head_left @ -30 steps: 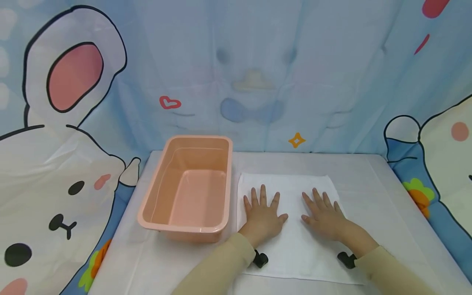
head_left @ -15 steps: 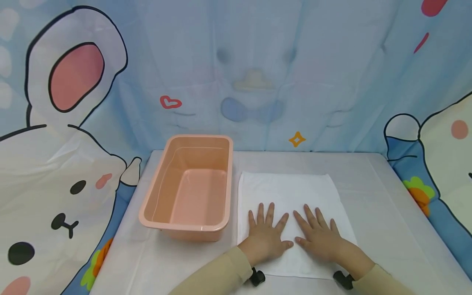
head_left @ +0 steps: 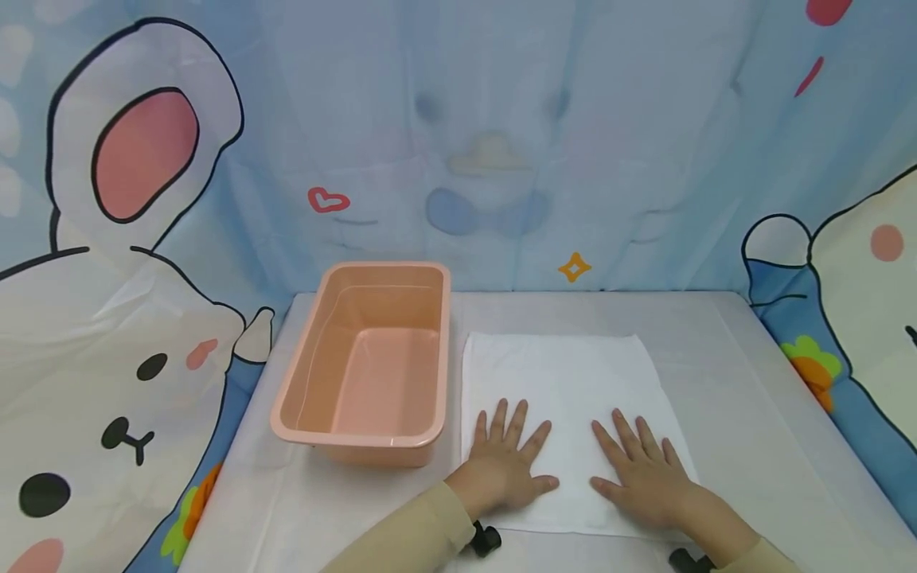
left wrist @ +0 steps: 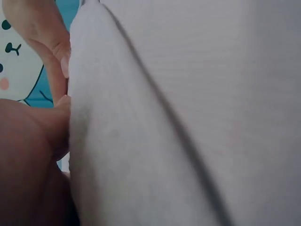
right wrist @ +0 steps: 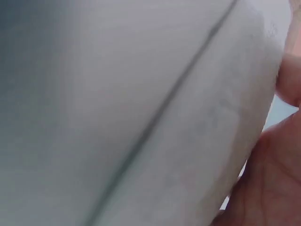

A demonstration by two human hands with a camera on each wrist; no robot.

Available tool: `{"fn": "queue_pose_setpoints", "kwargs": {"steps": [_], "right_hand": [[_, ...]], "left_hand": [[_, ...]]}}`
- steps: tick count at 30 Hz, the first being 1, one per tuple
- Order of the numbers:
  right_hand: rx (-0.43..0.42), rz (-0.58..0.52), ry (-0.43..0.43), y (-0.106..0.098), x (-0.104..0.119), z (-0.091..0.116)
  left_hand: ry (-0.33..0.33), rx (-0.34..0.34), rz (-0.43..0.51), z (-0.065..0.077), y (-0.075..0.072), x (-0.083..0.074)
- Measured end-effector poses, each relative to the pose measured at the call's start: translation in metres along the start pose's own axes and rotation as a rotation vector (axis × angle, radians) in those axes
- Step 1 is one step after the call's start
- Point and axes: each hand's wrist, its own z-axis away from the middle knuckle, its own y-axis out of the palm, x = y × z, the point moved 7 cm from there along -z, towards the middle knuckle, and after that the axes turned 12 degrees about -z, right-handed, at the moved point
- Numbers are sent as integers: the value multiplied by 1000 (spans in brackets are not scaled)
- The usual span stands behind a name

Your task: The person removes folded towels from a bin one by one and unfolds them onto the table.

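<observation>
A white cloth [head_left: 559, 374] lies spread flat on the table, its near edge running just below the hands. On its left front part rests my left hand [head_left: 505, 469], fingers straight and spread. My right hand [head_left: 648, 477] lies on the right front part with its fingers likewise spread. Neither hand grips anything. In the left wrist view the left hand [left wrist: 28, 132] presses against the cloth [left wrist: 108, 122], whose edge shows as a dark slanting line. The right wrist view has the right hand [right wrist: 268, 183] against the cloth [right wrist: 197, 141] too.
A peach plastic basin [head_left: 423, 442] stands on the table left of the cloth, with nothing visible inside. White covering lies over the table [head_left: 759, 398]. Behind it hangs a blue cartoon-printed curtain [head_left: 645, 119], which also runs along both sides.
Both hands have slid back over the cloth toward the near edge. Most recently they have moved apart, left hand leftward and right hand rightward. The basin has stayed in place.
</observation>
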Motion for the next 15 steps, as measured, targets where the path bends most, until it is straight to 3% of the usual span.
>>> {"fn": "queue_pose_setpoints", "kwargs": {"steps": [15], "right_hand": [[60, -70, 76, 6, -24, 20]], "left_hand": [[54, -10, 57, 20, 8, 14]]}}
